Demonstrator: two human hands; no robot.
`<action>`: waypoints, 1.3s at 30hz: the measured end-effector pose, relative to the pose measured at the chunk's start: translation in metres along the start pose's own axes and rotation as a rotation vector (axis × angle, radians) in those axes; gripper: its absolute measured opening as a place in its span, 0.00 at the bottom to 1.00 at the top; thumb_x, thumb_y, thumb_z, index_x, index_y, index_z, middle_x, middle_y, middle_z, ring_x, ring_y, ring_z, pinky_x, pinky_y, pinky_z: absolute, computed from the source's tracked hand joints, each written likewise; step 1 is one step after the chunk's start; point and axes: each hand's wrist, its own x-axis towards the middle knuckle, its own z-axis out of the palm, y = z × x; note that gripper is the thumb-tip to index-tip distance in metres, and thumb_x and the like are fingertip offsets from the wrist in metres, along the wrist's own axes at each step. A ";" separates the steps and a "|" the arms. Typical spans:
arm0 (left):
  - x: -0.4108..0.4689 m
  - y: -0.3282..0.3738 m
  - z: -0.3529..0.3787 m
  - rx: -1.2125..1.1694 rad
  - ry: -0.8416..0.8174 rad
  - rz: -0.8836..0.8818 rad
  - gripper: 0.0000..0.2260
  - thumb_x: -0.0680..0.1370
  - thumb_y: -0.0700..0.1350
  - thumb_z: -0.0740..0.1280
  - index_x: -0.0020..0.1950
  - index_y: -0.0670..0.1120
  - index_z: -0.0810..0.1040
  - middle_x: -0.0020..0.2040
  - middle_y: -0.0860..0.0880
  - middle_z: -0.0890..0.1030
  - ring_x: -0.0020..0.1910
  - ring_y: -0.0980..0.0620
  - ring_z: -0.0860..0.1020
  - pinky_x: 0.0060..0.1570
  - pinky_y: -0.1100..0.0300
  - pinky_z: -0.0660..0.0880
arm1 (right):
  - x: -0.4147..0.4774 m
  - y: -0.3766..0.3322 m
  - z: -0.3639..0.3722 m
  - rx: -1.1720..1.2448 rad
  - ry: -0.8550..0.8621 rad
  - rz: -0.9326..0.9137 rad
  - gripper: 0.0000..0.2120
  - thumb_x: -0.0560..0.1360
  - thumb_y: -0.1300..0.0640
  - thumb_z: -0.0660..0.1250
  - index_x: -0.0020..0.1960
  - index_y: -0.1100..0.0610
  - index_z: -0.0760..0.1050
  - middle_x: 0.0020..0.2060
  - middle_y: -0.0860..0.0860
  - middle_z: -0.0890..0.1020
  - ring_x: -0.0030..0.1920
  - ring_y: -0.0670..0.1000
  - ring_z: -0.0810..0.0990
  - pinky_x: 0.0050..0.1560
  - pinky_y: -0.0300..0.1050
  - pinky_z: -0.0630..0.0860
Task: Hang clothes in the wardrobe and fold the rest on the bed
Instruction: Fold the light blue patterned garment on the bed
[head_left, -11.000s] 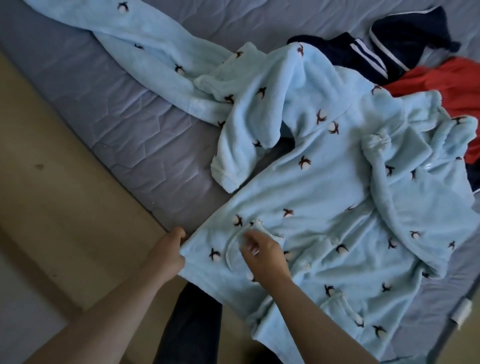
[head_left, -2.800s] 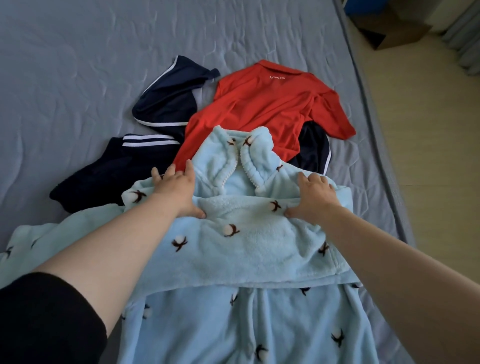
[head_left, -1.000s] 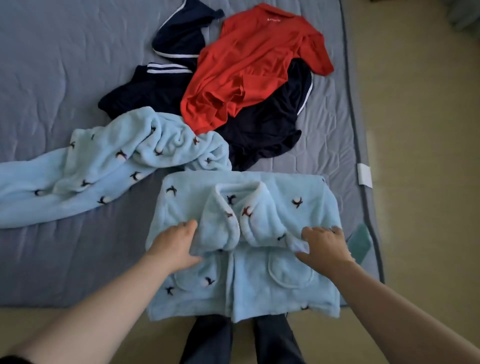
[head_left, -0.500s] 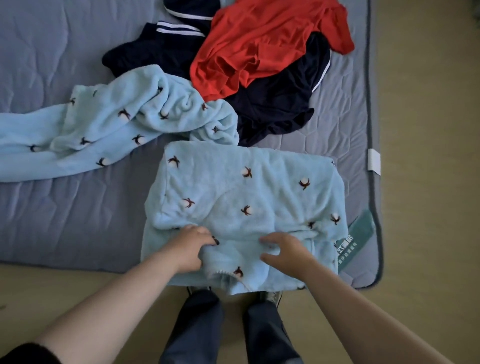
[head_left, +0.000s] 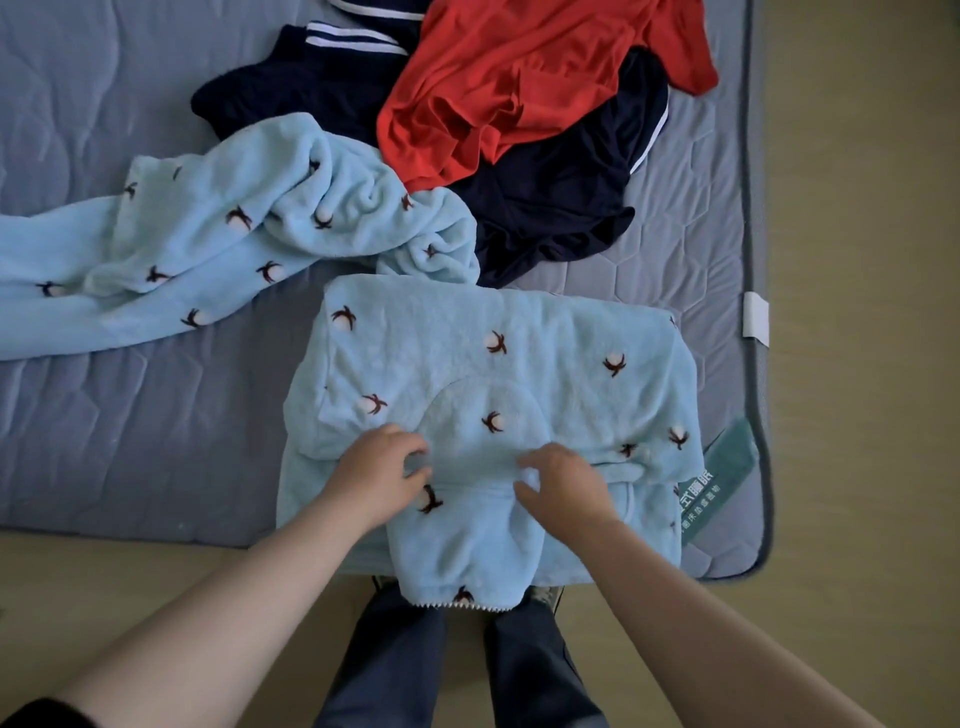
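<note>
Folded blue top (head_left: 519, 353), loose clothes (head_left: 519, 78) on bed (head_left: 130, 415).

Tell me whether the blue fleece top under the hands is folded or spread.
Folded. The blue fleece top lies as a compact layered rectangle on the bed, left hand and right hand gripping its flap.

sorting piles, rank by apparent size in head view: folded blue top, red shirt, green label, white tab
largest first:
folded blue top (nearest camera)
red shirt (cut off by frame)
green label
white tab
</note>
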 end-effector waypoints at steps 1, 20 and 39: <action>0.003 0.001 -0.005 -0.002 0.038 0.020 0.13 0.77 0.48 0.67 0.60 0.48 0.78 0.56 0.51 0.75 0.55 0.52 0.74 0.51 0.62 0.68 | 0.007 0.000 -0.009 -0.008 0.053 -0.031 0.17 0.78 0.50 0.63 0.66 0.51 0.74 0.61 0.50 0.75 0.60 0.51 0.74 0.53 0.43 0.72; 0.157 0.028 -0.101 0.560 0.013 0.146 0.41 0.65 0.58 0.76 0.70 0.45 0.61 0.67 0.45 0.66 0.66 0.45 0.67 0.65 0.53 0.66 | 0.154 0.013 -0.124 -0.341 -0.070 -0.062 0.58 0.64 0.44 0.77 0.79 0.52 0.42 0.76 0.54 0.57 0.78 0.54 0.50 0.76 0.63 0.46; 0.154 0.079 -0.175 0.493 0.110 0.092 0.21 0.67 0.51 0.72 0.57 0.48 0.71 0.56 0.46 0.70 0.43 0.46 0.76 0.41 0.54 0.74 | 0.147 0.014 -0.218 -0.364 0.177 -0.185 0.15 0.66 0.49 0.71 0.48 0.50 0.70 0.44 0.48 0.75 0.47 0.55 0.78 0.42 0.45 0.69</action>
